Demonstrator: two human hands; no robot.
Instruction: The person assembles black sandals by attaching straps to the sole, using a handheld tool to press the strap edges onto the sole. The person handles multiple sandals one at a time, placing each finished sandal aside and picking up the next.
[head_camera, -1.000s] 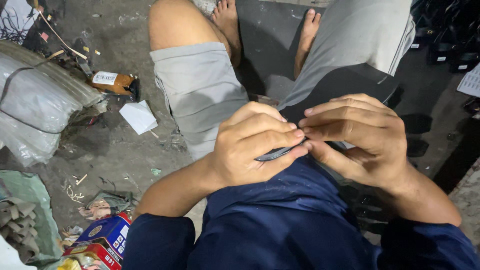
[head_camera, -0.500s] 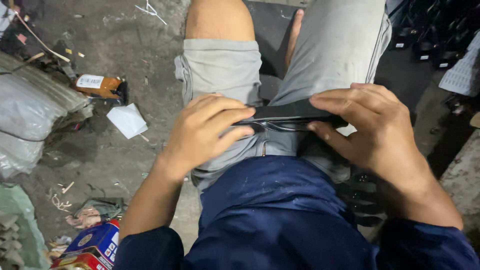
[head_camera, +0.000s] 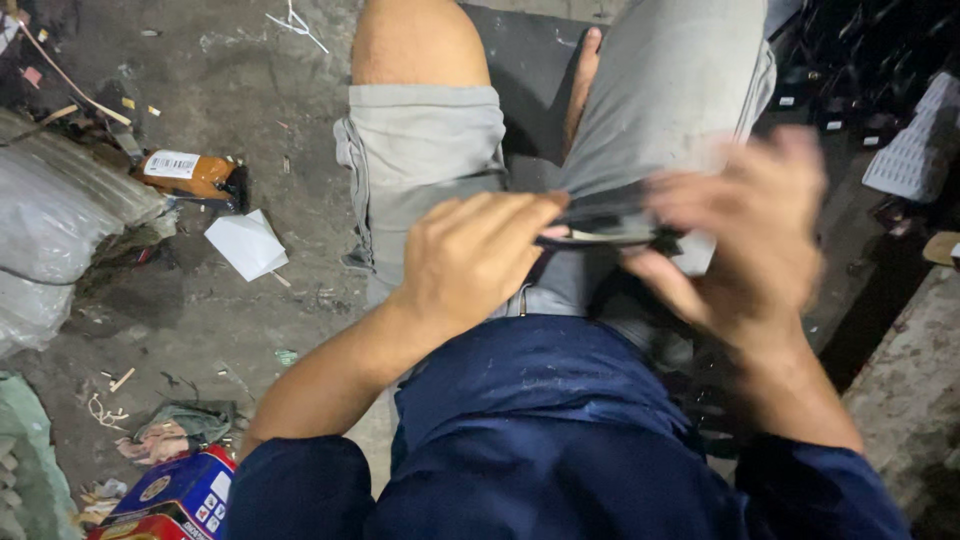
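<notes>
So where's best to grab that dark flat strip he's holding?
Probably the free middle of the strip, pinched from above. It lies flat and level over the lap, with the left hand on one end and the blurred right hand at the other.

Light dim, looks like night. Soft light falls from above onto knees and arms. Floor (head_camera: 200, 300) grey and dull, darker toward top right corner. Right hand (head_camera: 750, 240) very blurry, fingers (head_camera: 790, 165) smeared. Left hand (head_camera: 470, 260) mostly sharp. Dark thin thing (head_camera: 610, 232) between hands slightly blurry. Black shadow between legs. No glare.
</notes>
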